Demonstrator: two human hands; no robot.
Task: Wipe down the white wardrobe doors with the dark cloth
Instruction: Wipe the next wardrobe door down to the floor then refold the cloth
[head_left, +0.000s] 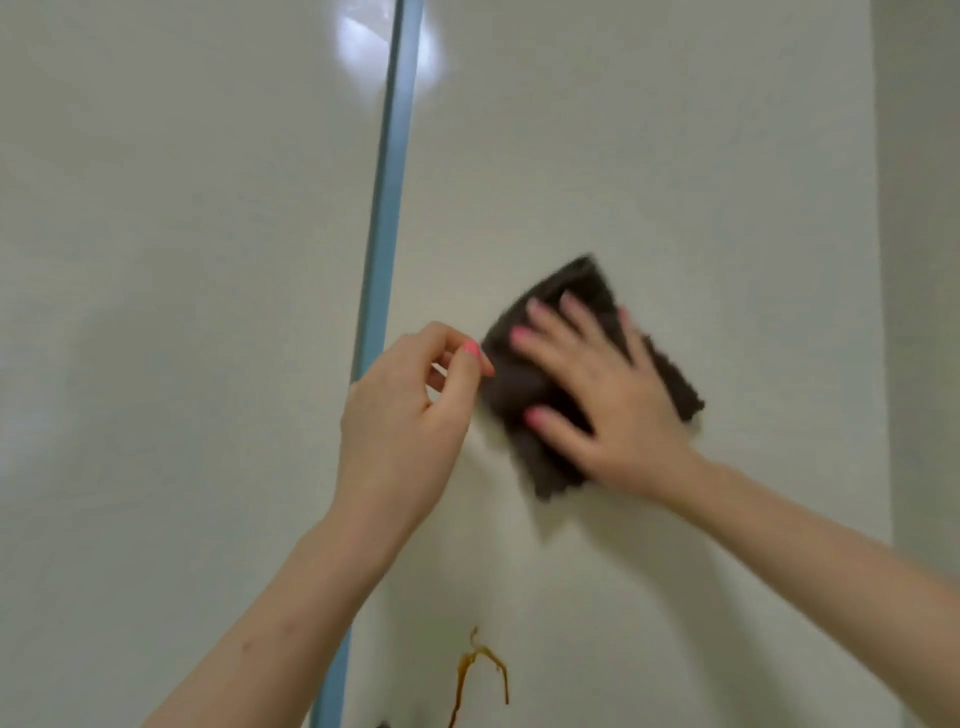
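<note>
The dark cloth (524, 384) lies flat against the right white wardrobe door (649, 156). My right hand (613, 400) presses on it with fingers spread; the hand and cloth are blurred. My left hand (405, 415) is just left of the cloth, thumb and forefinger pinched at its left edge. The left white door (182, 234) fills the left half of the view.
A blue vertical strip (387, 197) runs between the two doors. A brown-orange streak (478, 670) marks the right door low down, below the cloth. A bright light reflection (363, 36) sits near the top. The door's right edge (878, 260) meets a pale wall.
</note>
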